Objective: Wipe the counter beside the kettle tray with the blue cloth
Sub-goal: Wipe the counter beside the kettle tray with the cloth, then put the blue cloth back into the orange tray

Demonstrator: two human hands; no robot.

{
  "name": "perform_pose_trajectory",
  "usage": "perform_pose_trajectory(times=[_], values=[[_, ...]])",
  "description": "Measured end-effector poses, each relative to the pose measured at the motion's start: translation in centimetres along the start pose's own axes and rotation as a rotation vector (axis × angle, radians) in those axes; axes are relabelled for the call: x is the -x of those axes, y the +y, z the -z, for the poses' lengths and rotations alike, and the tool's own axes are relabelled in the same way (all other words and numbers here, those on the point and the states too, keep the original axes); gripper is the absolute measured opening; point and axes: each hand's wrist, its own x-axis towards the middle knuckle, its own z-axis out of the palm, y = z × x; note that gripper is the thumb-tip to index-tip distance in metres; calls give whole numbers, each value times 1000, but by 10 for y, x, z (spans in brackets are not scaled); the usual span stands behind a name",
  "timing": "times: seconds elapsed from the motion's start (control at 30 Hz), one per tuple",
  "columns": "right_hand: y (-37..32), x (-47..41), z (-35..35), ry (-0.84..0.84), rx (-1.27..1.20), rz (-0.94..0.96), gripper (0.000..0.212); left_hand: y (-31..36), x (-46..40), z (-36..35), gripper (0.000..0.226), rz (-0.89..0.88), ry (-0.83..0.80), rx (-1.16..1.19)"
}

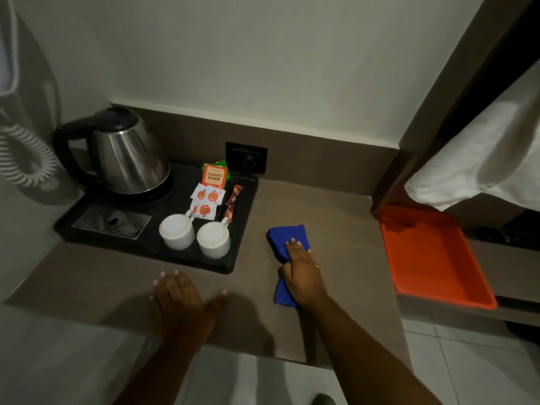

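Setting: pale wall is running behind a brown tabletop, with a dark socket plate sitting in the low upstand at the back.
Kettle tray: I am seeing a black kettle tray lying on the left part of the tabletop, carrying a steel kettle at its back left and a metal drip grille in front of that.
Cups: two white cups are standing side by side at the tray's front right.
Sachets: an orange tea packet is leaning at the tray's back, small white sachets are lying below it, and a red stick sachet is lying in the narrow slot along the right edge.
Blue cloth: the folded blue cloth is lying flat on the tabletop just right of the kettle tray, apart from it.
Right hand: my right hand is pressing palm-down on the blue cloth, fingers spread flat over it rather than closed around it.
Left hand: my left hand is resting on the bare tabletop in front of the tray, fingers apart, gripping nothing.
Right side: an orange tray is lying on a lower shelf beside the tabletop, with white fabric hanging above it.
Left edge: a white coiled cord is hanging by the wall.
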Motion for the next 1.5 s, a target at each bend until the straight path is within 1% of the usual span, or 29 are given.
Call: perform_pose_trajectory(times=[0.1,0.13,0.2,0.23,0.3,0.4,0.5,0.57,0.63,0.73,0.8,0.87,0.93,1.0,1.07,1.13,1.2,1.27,1.37,1.43,1.5], values=[[0,4,22,113,-318,-129,47,5,13,3,106,-170,25,-136],[2,7,32,158,-436,-173,44,12,15,0,102,-237,42,-165],[14,14,56,242,-638,-229,39,39,15,-3,105,-318,-16,-152],[24,18,69,277,-685,-243,36,57,14,-6,108,-343,-55,-136],[50,25,101,344,-692,-252,31,100,8,-18,112,-402,-130,-72],[103,33,152,439,-616,-240,30,172,-7,-36,111,-529,-163,-26],[162,34,190,461,-473,-290,31,247,-20,-50,106,-646,-208,-37],[202,27,208,433,-365,-313,31,296,-28,-62,103,-666,-249,-24],[240,13,220,396,-243,-317,36,339,-37,-76,100,-696,-286,-55],[288,-9,220,332,-129,-317,43,382,-48,-101,99,-776,-243,-185],[313,-24,213,280,-92,-343,47,401,-55,-119,98,-785,-231,-235],[333,-37,201,238,-67,-330,50,415,-59,-138,98,-780,-269,-269],[349,-46,185,151,42,-292,54,422,-63,-155,99,-772,-306,-291],[362,-52,166,35,180,-258,60,424,-64,-168,101,-749,-296,-304],[369,-53,151,-29,237,-252,68,423,-64,-178,104,-728,-268,-328],[373,-53,141,-38,266,-249,77,423,-63,-183,106,-703,-255,-331],[376,-50,134,-10,302,-232,81,423,-63,-187,105,-684,-240,-336],[378,-49,131,4,327,-234,82,424,-64,-190,103,-665,-243,-341],[376,-51,133,-47,349,-263,83,423,-65,-190,101,-672,-256,-360],[372,-51,140,-85,333,-277,84,423,-65,-184,101,-676,-274,-331],[361,-50,154,-78,303,-302,82,422,-66,-170,105,-662,-267,-275]])
